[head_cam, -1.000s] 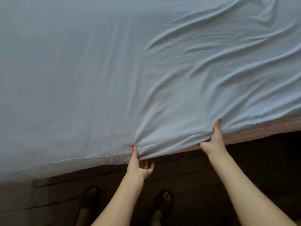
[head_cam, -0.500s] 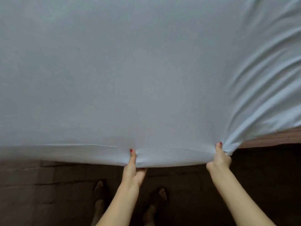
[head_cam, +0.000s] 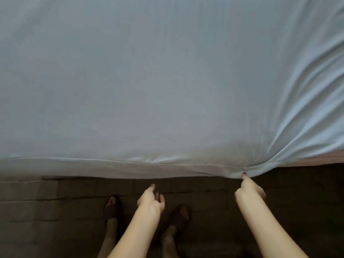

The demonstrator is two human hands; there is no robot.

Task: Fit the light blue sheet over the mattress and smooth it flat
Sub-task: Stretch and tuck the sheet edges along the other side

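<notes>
1. Head view, the thing itself: the light blue sheet [head_cam: 149, 81] fills the upper two thirds of the frame, spread over the mattress [head_cam: 325, 158], of which only a pinkish strip shows bare at the right edge, just below the sheet's hem. The sheet's near edge runs as a long, nearly level line across the frame from left to right, so its long axis here lies crosswise to both forearms.

2. Head view, the hands: the right hand [head_cam: 249, 189] is at lower right, its fingers closed and pinching the hem at the spot where the folds gather; it holds the sheet. The left hand [head_cam: 150, 199] is at lower centre, loosely spread with fingers part curled, holding nothing and lying just short of the hem, apart from it.

3. Head view, the relation that matters: the sheet lies straight ahead of and above both hands in the frame. The right hand is on it; the left is the free one and near the middle of the hem. Creases fan from the right hand's pinch toward the upper right corner, while the left and centre look smooth.

4. Head view, judgement: the slack seems to sit on the right, so the pull likely needs to go downward over the bare mattress strip.

5. Head view, below: two feet [head_cam: 111, 207] stand on the dark floor [head_cam: 46, 211].
</notes>
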